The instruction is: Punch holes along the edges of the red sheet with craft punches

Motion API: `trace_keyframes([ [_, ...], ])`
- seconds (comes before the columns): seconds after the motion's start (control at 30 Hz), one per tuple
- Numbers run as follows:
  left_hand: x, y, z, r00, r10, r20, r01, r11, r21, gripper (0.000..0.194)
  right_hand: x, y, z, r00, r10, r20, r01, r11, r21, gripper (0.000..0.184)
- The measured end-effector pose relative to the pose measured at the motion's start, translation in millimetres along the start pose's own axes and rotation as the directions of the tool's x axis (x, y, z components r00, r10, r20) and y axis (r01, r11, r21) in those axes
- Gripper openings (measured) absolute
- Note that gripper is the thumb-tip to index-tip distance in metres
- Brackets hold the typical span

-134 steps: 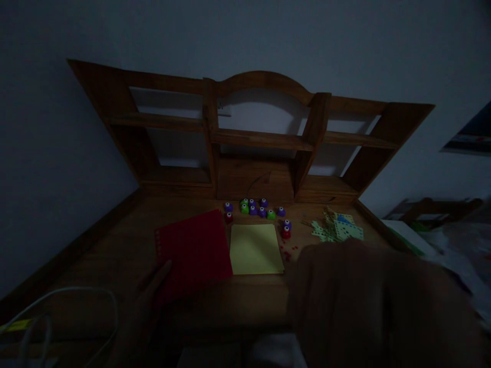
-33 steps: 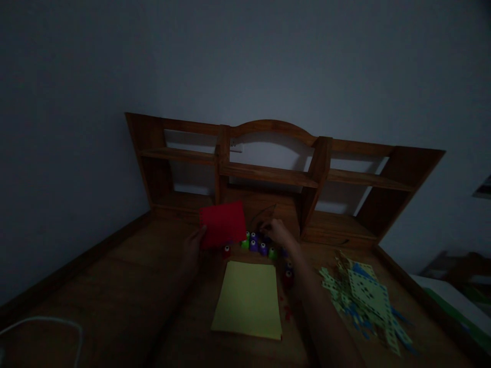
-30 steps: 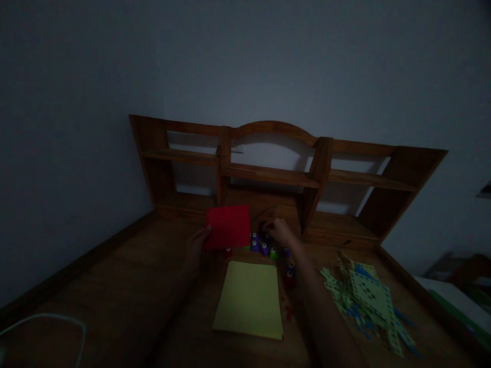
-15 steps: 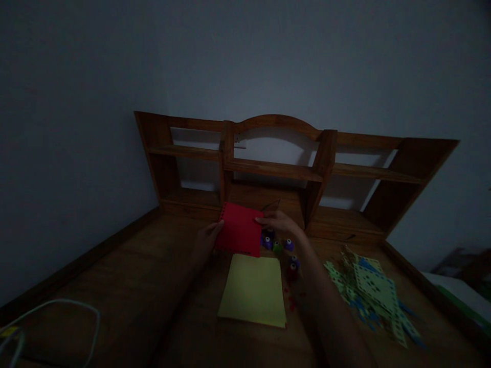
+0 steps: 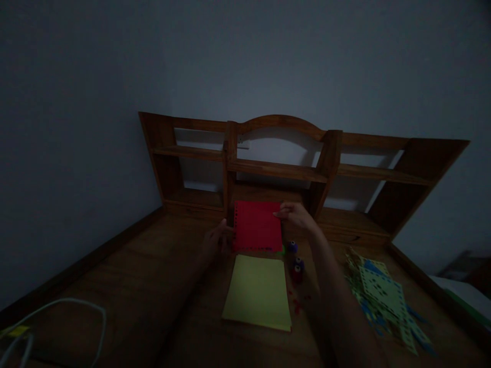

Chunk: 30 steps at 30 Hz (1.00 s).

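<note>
A red sheet of paper (image 5: pixel 258 227), with small punched holes along its left and bottom edges, is held up over the far part of the table. My right hand (image 5: pixel 295 214) pinches its upper right edge between thumb and fingers. At the sheet's left edge is my left hand (image 5: pixel 217 239), its fingers apart and the tips at or just beside the edge; dim light blurs the contact. Nearer to me lies a stack of yellow paper (image 5: pixel 259 291). Small purple punches (image 5: pixel 292 247) and a red punch (image 5: pixel 296 275) stand right of the papers; others are partly hidden behind the red sheet.
Small red paper bits (image 5: pixel 296 306) lie right of the stack. Cut-out green and blue paper pieces (image 5: pixel 383 294) are heaped on the right. A wooden shelf unit (image 5: pixel 278 168) stands along the back. A white cable (image 5: pixel 72 300) curls at the lower left.
The red sheet has moved right and turned straighter, now covering several punches. My right hand has moved right with it. My left hand's fingers have loosened at the left edge.
</note>
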State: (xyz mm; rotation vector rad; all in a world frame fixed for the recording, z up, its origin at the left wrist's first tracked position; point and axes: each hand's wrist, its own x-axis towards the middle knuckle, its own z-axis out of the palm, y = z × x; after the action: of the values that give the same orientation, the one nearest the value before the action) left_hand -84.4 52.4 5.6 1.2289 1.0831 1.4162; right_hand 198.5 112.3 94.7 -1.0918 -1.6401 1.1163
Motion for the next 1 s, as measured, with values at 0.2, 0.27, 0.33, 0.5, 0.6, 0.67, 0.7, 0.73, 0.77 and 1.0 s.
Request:
trace_keyframes([
  [0.2, 0.2, -2.9, 2.9, 0.999, 0.001, 0.050, 0.005, 0.993, -0.122, 0.041, -13.8, -6.8, -15.8, 0.989, 0.008, 0.146, 0.005, 0.996, -0.089, 0.035],
  [0.27, 0.7, -5.9, 2.8, 0.993, 0.000, 0.115, 0.015, 0.992, -0.128, 0.041, -14.5, -4.7, -16.5, 0.984, -0.001, 0.179, 0.022, 0.993, -0.115, 0.034],
  [0.33, 1.3, -9.5, 2.4, 0.980, -0.029, 0.198, 0.058, 0.988, -0.145, 0.044, -13.1, -1.4, -15.8, 0.978, 0.009, 0.210, 0.019, 0.991, -0.134, 0.035],
  [0.5, 1.9, -16.4, 2.0, 0.960, -0.064, 0.271, 0.123, 0.971, -0.207, 0.038, -8.9, 3.2, -11.9, 0.969, 0.047, 0.244, -0.014, 0.991, -0.136, 0.036],
  [0.6, 1.7, -17.5, 1.4, 0.961, -0.067, 0.267, 0.127, 0.968, -0.217, 0.036, -10.1, 0.9, -9.7, 0.971, 0.071, 0.228, -0.040, 0.990, -0.135, 0.036],
  [0.67, 1.6, -17.6, 0.7, 0.965, -0.064, 0.255, 0.119, 0.971, -0.208, 0.035, -12.1, -2.2, -8.2, 0.970, 0.066, 0.234, -0.036, 0.991, -0.128, 0.034],
  [0.7, 1.5, -17.8, 0.4, 0.967, -0.061, 0.248, 0.113, 0.973, -0.203, 0.034, -13.2, -3.9, -7.4, 0.969, 0.064, 0.237, -0.035, 0.991, -0.126, 0.033],
  [0.73, 1.5, -17.9, 0.3, 0.969, -0.056, 0.242, 0.107, 0.974, -0.200, 0.034, -14.2, -5.5, -6.8, 0.970, 0.067, 0.234, -0.038, 0.991, -0.125, 0.033],
  [0.77, 1.5, -18.2, 0.3, 0.970, -0.054, 0.237, 0.103, 0.974, -0.201, 0.033, -15.0, -6.9, -6.3, 0.971, 0.075, 0.225, -0.048, 0.991, -0.125, 0.033],
  [1.0, 2.7, -17.2, -0.1, 0.968, -0.004, 0.252, 0.061, 0.974, -0.217, 0.037, -14.0, -4.8, -10.4, 0.977, 0.041, 0.210, -0.017, 0.993, -0.113, 0.033],
])
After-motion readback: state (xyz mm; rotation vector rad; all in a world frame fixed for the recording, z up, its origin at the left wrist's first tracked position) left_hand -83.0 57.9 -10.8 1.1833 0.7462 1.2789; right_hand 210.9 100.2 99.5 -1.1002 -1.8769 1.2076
